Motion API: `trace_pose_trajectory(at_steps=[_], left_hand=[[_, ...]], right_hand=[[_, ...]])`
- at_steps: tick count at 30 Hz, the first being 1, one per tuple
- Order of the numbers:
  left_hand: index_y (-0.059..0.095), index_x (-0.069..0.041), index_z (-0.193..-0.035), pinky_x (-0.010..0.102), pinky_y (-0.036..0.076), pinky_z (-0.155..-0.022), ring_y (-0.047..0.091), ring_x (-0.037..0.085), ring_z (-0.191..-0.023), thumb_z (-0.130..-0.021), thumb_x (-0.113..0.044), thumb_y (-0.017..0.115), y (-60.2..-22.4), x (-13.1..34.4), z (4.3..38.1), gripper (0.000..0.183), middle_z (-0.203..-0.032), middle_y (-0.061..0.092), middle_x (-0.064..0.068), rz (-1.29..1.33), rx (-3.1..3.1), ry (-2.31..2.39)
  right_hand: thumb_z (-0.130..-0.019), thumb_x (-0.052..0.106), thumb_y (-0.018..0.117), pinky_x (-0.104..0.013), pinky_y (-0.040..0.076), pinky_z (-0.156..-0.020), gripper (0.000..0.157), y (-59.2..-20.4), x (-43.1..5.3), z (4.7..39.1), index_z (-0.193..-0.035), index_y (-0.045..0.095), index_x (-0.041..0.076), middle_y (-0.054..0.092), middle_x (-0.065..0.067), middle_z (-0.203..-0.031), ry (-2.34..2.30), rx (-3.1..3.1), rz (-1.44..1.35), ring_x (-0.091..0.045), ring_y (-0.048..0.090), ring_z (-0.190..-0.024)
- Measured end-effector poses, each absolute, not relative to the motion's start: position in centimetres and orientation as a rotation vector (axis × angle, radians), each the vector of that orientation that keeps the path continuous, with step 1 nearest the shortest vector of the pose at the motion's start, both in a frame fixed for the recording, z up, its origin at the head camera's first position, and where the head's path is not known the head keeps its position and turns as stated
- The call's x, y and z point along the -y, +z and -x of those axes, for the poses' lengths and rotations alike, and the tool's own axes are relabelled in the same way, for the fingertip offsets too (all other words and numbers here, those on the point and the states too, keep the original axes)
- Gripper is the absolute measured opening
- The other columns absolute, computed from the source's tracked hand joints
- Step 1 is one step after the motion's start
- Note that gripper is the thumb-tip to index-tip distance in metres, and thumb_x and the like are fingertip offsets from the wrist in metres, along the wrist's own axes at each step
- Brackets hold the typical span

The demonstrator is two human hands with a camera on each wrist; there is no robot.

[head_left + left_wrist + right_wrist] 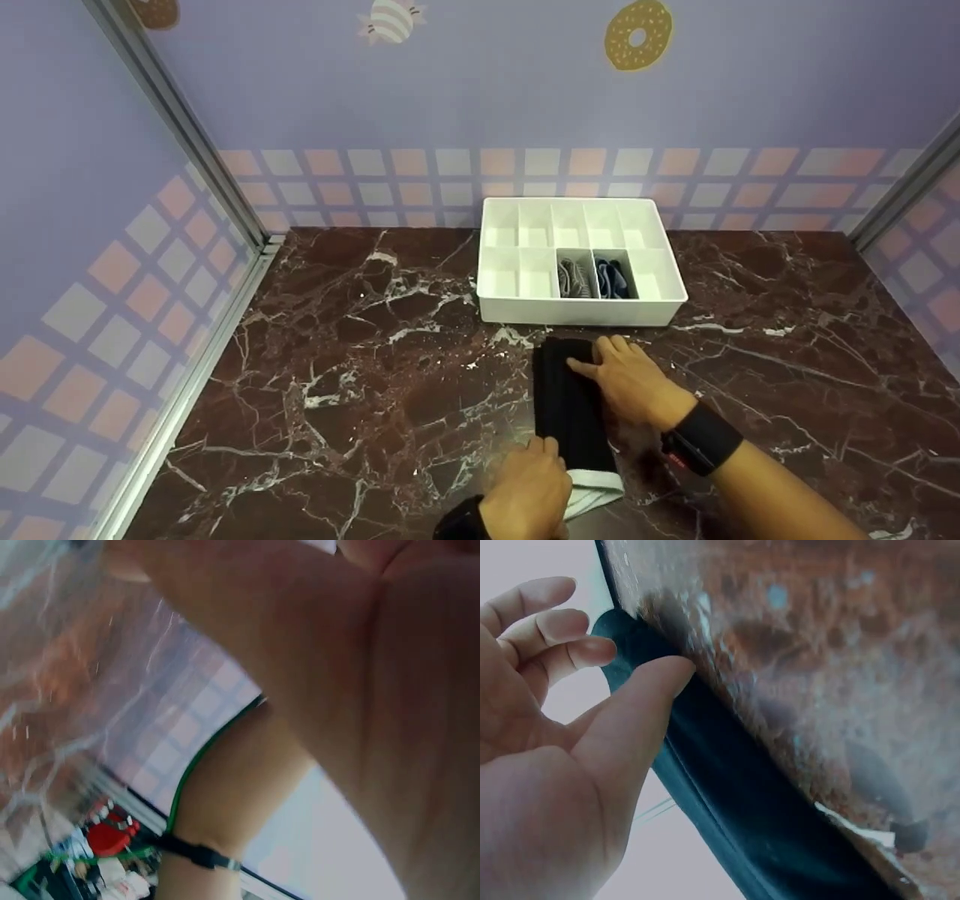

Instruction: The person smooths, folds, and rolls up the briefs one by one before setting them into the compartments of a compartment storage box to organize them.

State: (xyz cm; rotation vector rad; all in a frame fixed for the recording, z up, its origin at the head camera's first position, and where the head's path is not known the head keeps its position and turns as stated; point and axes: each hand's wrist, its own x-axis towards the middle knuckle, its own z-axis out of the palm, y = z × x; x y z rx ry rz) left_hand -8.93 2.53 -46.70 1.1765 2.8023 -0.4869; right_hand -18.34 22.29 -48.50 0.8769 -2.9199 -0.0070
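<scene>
A black folded garment [574,412] with a white band [596,481] at its near end lies lengthwise on the dark red marbled tabletop. At its far end, my right hand [634,379] touches the cloth with the thumb reaching across it. The right wrist view shows that thumb against the black fabric [727,787], the other fingers loosely bent and apart from it. My left hand [529,484] is at the garment's near left edge, fingertips on the black cloth beside the white band. Its thumb is mostly hidden, so I cannot tell whether it pinches the fabric.
Beyond the garment stands a white divided box [577,311]. Two front compartments hold folded cloths, one grey striped [574,279] and one dark blue [612,279]. Patterned walls [420,97] bound the tabletop [360,375]. Assorted items, including a red one [111,838], appear in the left wrist view.
</scene>
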Motion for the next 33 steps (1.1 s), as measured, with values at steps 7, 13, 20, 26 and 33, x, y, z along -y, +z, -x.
trace_pose_trajectory(at_steps=[7,13,20,26,33], left_hand=[[0.066,-0.018,-0.103,0.025,0.034,-0.058,0.037,0.017,-0.085,-0.062,-0.065,0.069,-47.2,-2.6,8.6,0.063,-0.092,0.037,0.001,-1.166,-2.849,-0.543],[0.067,-0.012,-0.088,0.025,0.031,-0.061,0.035,0.015,-0.082,-0.068,-0.055,0.068,-47.9,-2.6,8.1,0.047,-0.093,0.036,0.001,-1.245,-2.92,-0.547],[0.059,-0.015,-0.093,0.024,0.032,-0.06,0.038,0.014,-0.081,-0.06,-0.06,0.07,-48.3,-2.9,8.1,0.056,-0.089,0.04,-0.001,-1.269,-2.977,-0.531],[0.058,-0.017,-0.085,0.024,0.037,-0.062,0.046,0.013,-0.073,-0.075,-0.046,0.066,-47.8,-3.1,8.6,0.032,-0.079,0.049,-0.003,-1.33,-2.883,-0.471],[0.064,-0.018,-0.071,0.025,0.039,-0.053,0.048,0.014,-0.056,-0.083,-0.027,0.062,-47.1,-2.8,9.3,0.015,-0.065,0.054,-0.002,-1.417,-2.891,-0.343]], right_hand=[[-0.077,-0.003,0.058,-0.044,0.044,-0.067,0.061,-48.5,-22.3,18.2,-0.133,0.052,0.02,0.047,-0.018,-0.089,-0.006,2.964,-0.914,-0.032,0.044,-0.081],[-0.077,-0.003,0.06,-0.04,0.047,-0.071,0.072,-48.2,-22.7,17.0,-0.141,0.04,0.022,0.05,-0.016,-0.095,0.097,3.091,-0.933,-0.025,0.046,-0.081],[-0.073,0.01,0.072,-0.031,0.051,-0.068,0.045,-47.5,-22.5,14.0,-0.116,0.058,0.008,0.055,-0.003,-0.095,0.475,3.053,-1.086,-0.014,0.056,-0.08],[-0.066,0.036,0.079,-0.02,0.042,-0.057,0.035,-48.2,-22.5,11.2,-0.089,0.061,0.016,0.053,0.006,-0.081,0.49,2.928,-1.286,-0.002,0.045,-0.068],[-0.059,0.045,0.081,-0.022,0.041,-0.059,0.044,-49.2,-22.0,9.5,-0.087,0.062,0.018,0.048,0.011,-0.084,0.397,2.732,-1.29,-0.003,0.042,-0.072]])
